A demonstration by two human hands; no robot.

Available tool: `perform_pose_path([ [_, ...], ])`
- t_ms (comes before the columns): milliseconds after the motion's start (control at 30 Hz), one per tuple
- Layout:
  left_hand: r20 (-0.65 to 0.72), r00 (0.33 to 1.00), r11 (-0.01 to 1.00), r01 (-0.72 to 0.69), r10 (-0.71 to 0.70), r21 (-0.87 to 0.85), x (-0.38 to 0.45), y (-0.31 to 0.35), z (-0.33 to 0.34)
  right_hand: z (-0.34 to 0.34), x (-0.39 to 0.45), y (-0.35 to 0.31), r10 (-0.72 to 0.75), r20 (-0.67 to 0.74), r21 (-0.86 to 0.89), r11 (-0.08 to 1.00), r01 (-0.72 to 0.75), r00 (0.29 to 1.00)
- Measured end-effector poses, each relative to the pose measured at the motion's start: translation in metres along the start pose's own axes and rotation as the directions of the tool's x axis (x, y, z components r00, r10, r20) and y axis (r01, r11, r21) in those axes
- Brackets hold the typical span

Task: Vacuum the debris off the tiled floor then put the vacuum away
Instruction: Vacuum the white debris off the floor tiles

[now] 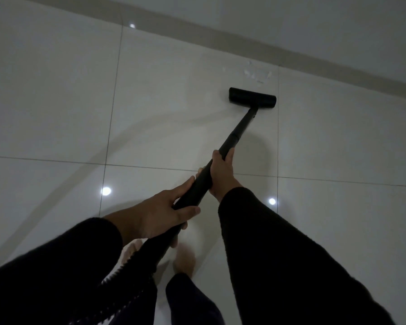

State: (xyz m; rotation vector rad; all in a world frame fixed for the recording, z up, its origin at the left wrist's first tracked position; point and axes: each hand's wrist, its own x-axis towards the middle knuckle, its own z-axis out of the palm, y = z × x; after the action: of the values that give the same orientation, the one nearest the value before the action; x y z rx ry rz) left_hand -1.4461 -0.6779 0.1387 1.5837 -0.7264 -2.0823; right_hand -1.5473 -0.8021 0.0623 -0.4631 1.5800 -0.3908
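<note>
A black vacuum wand (238,131) slants from lower left to upper right across the glossy white tiled floor (56,102). Its wide black floor head (252,97) sits flat on a tile. Small white scraps of debris (258,75) lie just beyond the head, close to the wall. My right hand (220,171) grips the wand partway down. My left hand (164,213) grips it lower, nearer my body, where the ribbed black hose (129,266) begins. Both arms wear black sleeves.
A beige skirting board (314,58) runs diagonally along the wall behind the debris. My bare feet (184,260) stand on the tile under the hose. Ceiling lights reflect as bright spots on the floor (106,190).
</note>
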Motion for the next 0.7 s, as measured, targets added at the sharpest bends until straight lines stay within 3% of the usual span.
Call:
perform_pose_path([
  [267,0.012,1.0,0.999,0.011,-0.012,0.039,0.031,0.016,-0.012,-0.001,0.033,-0.016,0.012,-0.017,0.006,1.0,-0.012,1.0],
  [700,-0.065,0.998,0.996,-0.022,0.016,-0.082,0.092,0.064,-0.012,-0.001,0.085,-0.093,-0.002,0.052,-0.154,0.988,0.01,0.999],
])
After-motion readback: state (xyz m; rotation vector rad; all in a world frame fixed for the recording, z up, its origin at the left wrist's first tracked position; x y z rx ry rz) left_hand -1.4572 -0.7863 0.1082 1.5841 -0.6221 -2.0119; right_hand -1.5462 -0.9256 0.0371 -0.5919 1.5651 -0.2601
